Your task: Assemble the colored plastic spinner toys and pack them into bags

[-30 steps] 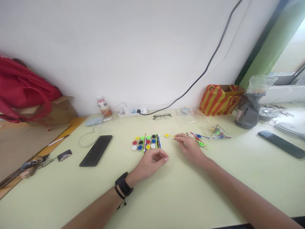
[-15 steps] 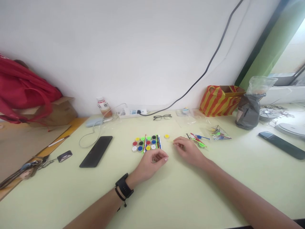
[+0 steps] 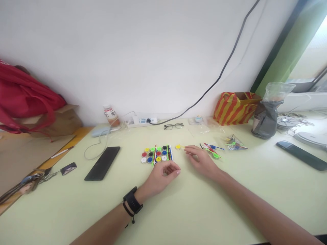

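Observation:
My right hand (image 3: 201, 160) is closed in a pinch. A thin yellow stick (image 3: 181, 147) shows at its fingertips, its end by a round yellow disc (image 3: 178, 147); whether they touch I cannot tell. My left hand (image 3: 165, 174) rests on the table with fingers curled in and thumb against them, nothing visible inside. Just beyond it lie rows of coloured discs (image 3: 150, 154) in clear holders. Coloured plastic sticks lie in two bundles, one across the rows (image 3: 154, 154) and one at their right side (image 3: 169, 153). Past my right hand is a loose pile of sticks and discs (image 3: 212, 149).
A clear bag of small parts (image 3: 233, 143) lies right of the pile. Glasses (image 3: 173, 126), a power strip (image 3: 141, 121) and a bottle (image 3: 111, 115) are along the wall. A black phone (image 3: 102, 163) lies left, a dark phone (image 3: 301, 154) right. A striped bag (image 3: 233, 109) stands behind.
My right hand has shifted slightly left, and the yellow stick now shows at its fingertips by the yellow disc. My left hand holds its place.

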The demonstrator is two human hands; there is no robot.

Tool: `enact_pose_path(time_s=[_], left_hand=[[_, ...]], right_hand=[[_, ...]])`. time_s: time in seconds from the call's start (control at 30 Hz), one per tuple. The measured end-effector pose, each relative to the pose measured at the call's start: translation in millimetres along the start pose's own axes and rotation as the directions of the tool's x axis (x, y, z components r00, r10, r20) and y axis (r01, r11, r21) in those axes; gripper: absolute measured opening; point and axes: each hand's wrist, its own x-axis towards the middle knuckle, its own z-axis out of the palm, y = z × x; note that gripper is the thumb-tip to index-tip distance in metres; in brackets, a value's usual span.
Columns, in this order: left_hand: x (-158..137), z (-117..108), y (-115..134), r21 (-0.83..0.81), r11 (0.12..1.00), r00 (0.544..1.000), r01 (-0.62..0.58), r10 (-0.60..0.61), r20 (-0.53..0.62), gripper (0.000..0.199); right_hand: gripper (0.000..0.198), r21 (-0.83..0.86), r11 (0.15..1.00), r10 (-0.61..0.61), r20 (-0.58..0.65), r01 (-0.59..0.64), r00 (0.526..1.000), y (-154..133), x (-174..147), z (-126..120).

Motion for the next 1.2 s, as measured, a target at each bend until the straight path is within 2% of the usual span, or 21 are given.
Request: enact_pose_path(time_s=[0.3,0.43,0.53,0.6,0.67,0.77,0.87,0.97,1.07,1.2], left_hand=[[0.3,1.3,0.6,0.002,1.000,1.000,0.014,-0.014,-0.003,0.020],[-0.4,2.0,-3.3,0.002,1.000,0.997,0.006,-0.006,-0.074,0.019],[-3.3,1.2,-2.5,0.181,0.983,0.984,-0.032,0.062,-0.164,0.026],[-5.4,0.6,-0.9,0.335,0.939,0.972,-0.078,0.146,-0.183,0.032],[-6.9,0.2,-0.2,0.427,0.896,0.970,-0.121,0.199,-0.142,0.033],[-7.1,0.3,-1.4,0.468,0.870,0.976,-0.158,0.209,-0.059,0.016],[-6.3,0.2,-2.1,0.449,0.878,0.979,-0.165,0.202,-0.036,0.007],[-6.3,-0.1,-1.1,0.396,0.907,0.982,-0.143,0.180,-0.058,0.012],[-6.4,0.2,-0.9,0.294,0.950,0.986,-0.107,0.140,-0.092,0.015],[-3.9,1.9,-2.0,0.061,0.997,0.990,-0.048,0.056,-0.130,0.025]], right_hand=[[0.029,-0.035,0.999,0.003,0.043,-0.001,0.999,-7.4,0.7,-1.9],[0.022,-0.005,1.000,0.005,0.075,-0.005,0.997,-19.4,2.0,-8.3],[0.018,0.055,0.998,0.033,0.143,-0.041,0.989,-30.1,0.2,-14.2],[0.017,0.110,0.990,0.064,0.210,-0.089,0.976,-36.1,-2.6,-17.3],[0.016,0.180,0.973,0.091,0.284,-0.147,0.955,-40.8,-5.5,-19.6],[0.016,0.286,0.929,0.116,0.376,-0.234,0.919,-46.8,-7.9,-23.0],[0.013,0.394,0.861,0.127,0.446,-0.321,0.886,-53.0,-6.5,-27.4],[0.005,0.471,0.804,0.149,0.430,-0.363,0.890,-57.9,-3.4,-30.9],[0.018,0.503,0.787,0.179,0.365,-0.356,0.913,-58.4,-2.0,-32.1],[0.029,0.491,0.803,0.194,0.319,-0.337,0.928,-54.9,-3.5,-31.3]])
